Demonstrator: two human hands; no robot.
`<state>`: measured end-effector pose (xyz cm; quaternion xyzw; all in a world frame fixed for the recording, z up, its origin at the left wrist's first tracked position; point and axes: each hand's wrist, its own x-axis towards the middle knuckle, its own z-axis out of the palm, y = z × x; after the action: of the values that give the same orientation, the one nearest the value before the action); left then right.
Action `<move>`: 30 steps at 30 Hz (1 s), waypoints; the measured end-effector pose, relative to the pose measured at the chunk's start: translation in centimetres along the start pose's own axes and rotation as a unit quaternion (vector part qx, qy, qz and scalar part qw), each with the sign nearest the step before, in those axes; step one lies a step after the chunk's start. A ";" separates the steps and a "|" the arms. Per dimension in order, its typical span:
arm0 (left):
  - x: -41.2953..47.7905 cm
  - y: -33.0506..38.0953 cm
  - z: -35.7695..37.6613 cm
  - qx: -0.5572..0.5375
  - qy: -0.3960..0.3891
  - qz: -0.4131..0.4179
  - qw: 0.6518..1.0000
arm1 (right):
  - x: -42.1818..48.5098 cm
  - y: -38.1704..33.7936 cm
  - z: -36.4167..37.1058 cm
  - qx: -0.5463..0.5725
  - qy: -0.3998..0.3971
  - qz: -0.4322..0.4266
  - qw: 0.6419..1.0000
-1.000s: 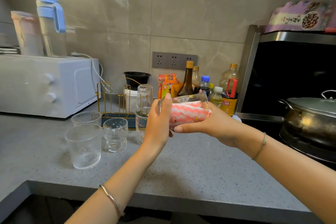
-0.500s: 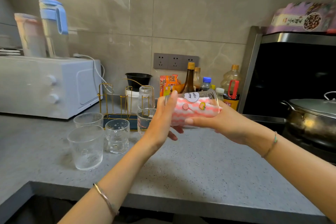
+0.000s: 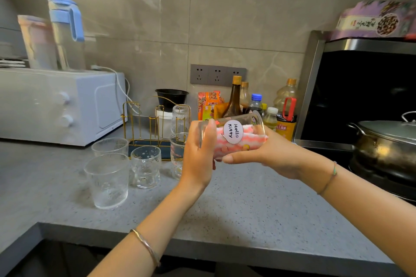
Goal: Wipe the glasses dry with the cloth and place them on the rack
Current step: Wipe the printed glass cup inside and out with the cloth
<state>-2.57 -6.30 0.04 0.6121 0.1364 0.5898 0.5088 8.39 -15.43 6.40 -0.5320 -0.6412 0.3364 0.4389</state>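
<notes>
Drying a glass in the air, just right of the rack (image 3: 139, 123) and in front of it.

The left hand (image 3: 198, 159) is wrapped round the base of the printed glass (image 3: 234, 132), which lies on its side. The right hand (image 3: 265, 153) pinches the pink cloth (image 3: 245, 141) stuffed into the glass's mouth. To dry it properly, turn the glass against the cloth, push the cloth right to the bottom, then wipe the rim and outside. Grip firmly, since wet glass probably slips. More glasses (image 3: 108, 180) wait on the table (image 3: 247, 209) in front of the rack.

1. A cluster of clear drinking glasses (image 3: 146, 167) stands just in front of the gold wire rack (image 3: 139, 123), blocking low approach.
2. An upturned ribbed glass (image 3: 181, 119) fills the rack's right end; the left pegs are free.
3. The grey speckled countertop (image 3: 247, 209) lies open along its front.
</notes>
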 end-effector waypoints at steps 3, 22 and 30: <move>-0.1 -0.4 -0.6 0.046 -0.046 0.098 0.993 | -0.2 -0.4 -0.4 0.074 -0.015 0.028 0.997; -0.1 1.0 0.1 0.019 -0.024 -0.058 0.998 | -0.2 -0.1 0.0 -0.001 0.006 -0.007 1.000; 0.6 -0.7 -1.6 0.098 -0.079 0.170 0.977 | -0.4 -0.4 0.0 0.126 0.009 0.015 0.992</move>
<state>-3.51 -4.76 -0.47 0.7180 0.0469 0.6012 0.3475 8.24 -15.93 6.64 -0.4852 -0.5819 0.4162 0.5028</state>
